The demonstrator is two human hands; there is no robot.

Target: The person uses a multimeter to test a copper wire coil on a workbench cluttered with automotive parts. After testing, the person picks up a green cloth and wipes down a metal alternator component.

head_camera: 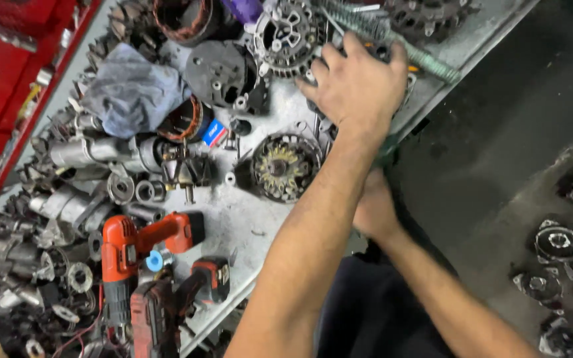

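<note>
Head view of a cluttered metal bench [253, 219] strewn with alternator parts; the person's left hand [359, 86] reaches forward across the bench, palm down, its fingers [329, 63] spread apart and curled onto a dark part that lies at the far right of the bench, mostly hidden beneath the palm, so whether they grip it cannot be told; a long threaded rod [426, 59] lies just beyond the knuckles, its long axis running diagonally from upper left to lower right along the bench edge; a finned alternator housing [286, 33] sits just left of the fingertips, and a round rotor plate with yellowed windings [283, 166] lies nearer the person, left of the forearm; the right hand [373, 212] is low at the near edge of the bench, largely screened by the left forearm, its fingers hidden, so their state cannot be told; the left hand is the nearer to the covered part; an orange cordless drill [134, 245] and a blue-grey rag [130, 89] lie well apart to the left.
</note>
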